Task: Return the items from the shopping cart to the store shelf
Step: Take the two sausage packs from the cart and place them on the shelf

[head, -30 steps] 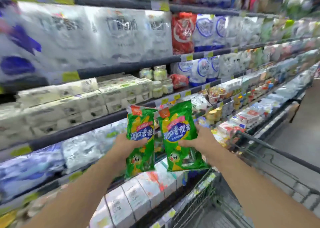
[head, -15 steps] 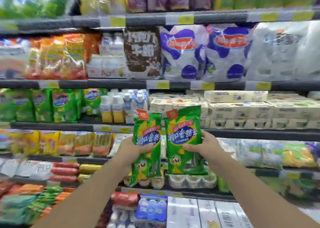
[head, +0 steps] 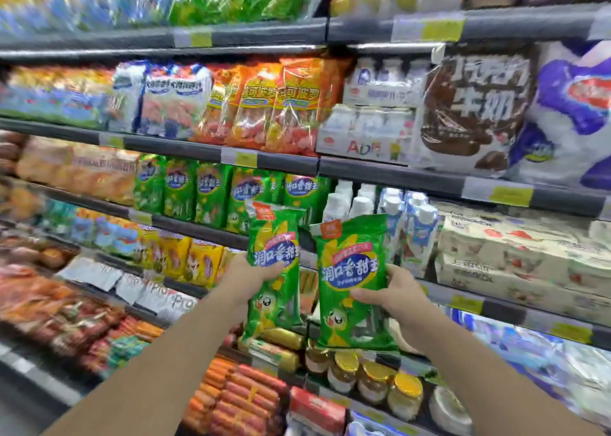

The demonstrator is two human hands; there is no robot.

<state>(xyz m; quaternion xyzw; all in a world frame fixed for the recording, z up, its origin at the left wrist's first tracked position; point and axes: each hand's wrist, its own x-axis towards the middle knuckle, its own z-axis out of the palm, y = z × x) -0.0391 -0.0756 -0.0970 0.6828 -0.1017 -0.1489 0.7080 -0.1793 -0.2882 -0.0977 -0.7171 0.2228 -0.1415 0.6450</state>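
Note:
My left hand (head: 246,278) grips a green sausage packet (head: 272,237) with a blue label, held upright in front of the shelves. My right hand (head: 395,295) holds a second identical green packet (head: 350,290) beside it, slightly lower. The two packets are close but apart. A row of the same green packets (head: 211,192) stands on the shelf (head: 198,225) just up and left of my hands. The shopping cart is out of view.
White drink bottles (head: 400,220) stand right of the green row, behind my right packet. Orange snack bags (head: 281,105) fill the shelf above. Yellow packets (head: 195,262), red sausages (head: 238,399) and yellow-lidded jars (head: 373,382) sit on lower shelves. Boxed milk cartons (head: 515,263) are at the right.
My view has swung left along the aisle, bringing the shelf row of matching green packets close to my hands. Both hands keep their packets held up, with the right one now slightly lower.

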